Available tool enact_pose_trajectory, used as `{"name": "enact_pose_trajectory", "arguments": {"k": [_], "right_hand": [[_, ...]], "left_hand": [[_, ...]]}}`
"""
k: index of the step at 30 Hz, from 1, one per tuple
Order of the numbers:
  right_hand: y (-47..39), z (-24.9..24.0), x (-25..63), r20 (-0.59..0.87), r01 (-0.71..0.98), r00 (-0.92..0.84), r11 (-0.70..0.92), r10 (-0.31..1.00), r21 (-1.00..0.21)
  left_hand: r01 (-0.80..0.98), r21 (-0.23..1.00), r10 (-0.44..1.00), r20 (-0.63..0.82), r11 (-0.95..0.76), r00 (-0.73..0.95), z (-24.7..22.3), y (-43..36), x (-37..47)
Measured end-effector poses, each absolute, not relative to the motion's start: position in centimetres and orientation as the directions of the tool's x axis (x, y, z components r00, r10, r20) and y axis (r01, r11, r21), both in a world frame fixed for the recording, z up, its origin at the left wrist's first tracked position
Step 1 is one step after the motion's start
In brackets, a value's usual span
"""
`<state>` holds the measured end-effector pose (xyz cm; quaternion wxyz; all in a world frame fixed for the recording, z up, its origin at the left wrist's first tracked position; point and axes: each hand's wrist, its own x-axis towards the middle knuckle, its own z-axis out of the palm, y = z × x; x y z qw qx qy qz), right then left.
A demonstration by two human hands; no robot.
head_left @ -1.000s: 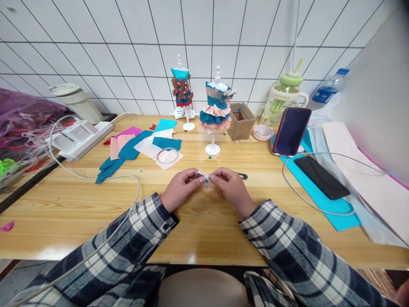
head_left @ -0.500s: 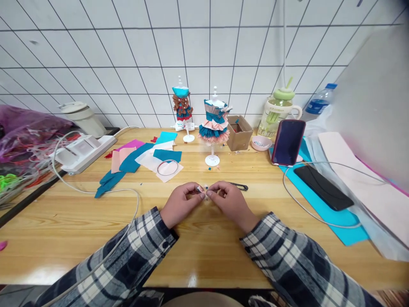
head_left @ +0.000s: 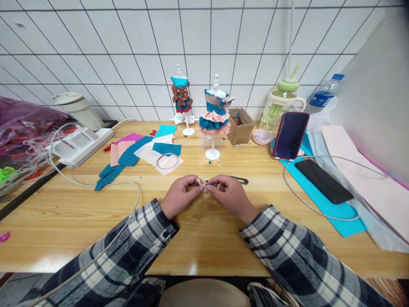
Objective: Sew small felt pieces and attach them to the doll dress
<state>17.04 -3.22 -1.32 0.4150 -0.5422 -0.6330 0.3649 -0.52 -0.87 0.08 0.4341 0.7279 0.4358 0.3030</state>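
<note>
Both hands meet low over the middle of the wooden table. My left hand (head_left: 182, 194) pinches a small pale pink paper piece (head_left: 200, 182) between thumb and fingers. Fingertips of my right hand (head_left: 230, 195) are pressed together at the same piece's right end; how much of it they hold is partly hidden. Just behind the right hand lies a pair of black-handled snips (head_left: 240, 180). Farther back stands a small white dress form (head_left: 212, 153) wearing a ruffled teal and pink paper dress (head_left: 214, 113). A second form in a brown and teal dress (head_left: 182, 96) is behind it, to the left.
Teal, pink and white paper sheets (head_left: 136, 152) and a wire ring (head_left: 167, 161) lie at left, near a power strip (head_left: 84, 147). A cardboard box (head_left: 240, 132), a pink dish (head_left: 262, 137), a propped phone (head_left: 291, 136) and a flat phone (head_left: 322, 181) are at right. Cables cross both sides.
The camera view has tilted slightly, so the scene sits a little higher. The hands stay together, and more of the pink paper piece shows between the fingertips.
</note>
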Motion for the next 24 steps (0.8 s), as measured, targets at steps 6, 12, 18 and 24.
{"name": "enact_pose_trajectory", "arguments": {"k": [6,12,18,24], "right_hand": [[-3.16,-1.34,17.10,0.128,0.443,-0.110,0.164,0.986,-0.881],[-3.14,-1.13,17.15,0.047,0.365,-0.135,0.093,0.990,-0.926],[-3.05,-1.27,16.98,-0.033,0.247,-0.090,-0.010,0.995,-0.969],[-3.07,-1.52,16.92,-0.031,0.258,-0.120,0.002,0.992,-0.966]], "left_hand": [[0.480,0.798,0.873,0.114,-0.364,0.474,0.14,-0.93,-0.46],[0.524,0.721,0.851,0.177,-0.454,0.494,0.54,-1.02,-0.48],[0.451,0.797,0.864,0.164,-0.401,0.477,0.56,-0.87,-0.52],[0.484,0.778,0.880,0.178,-0.400,0.441,0.53,-0.86,-0.41]]}}
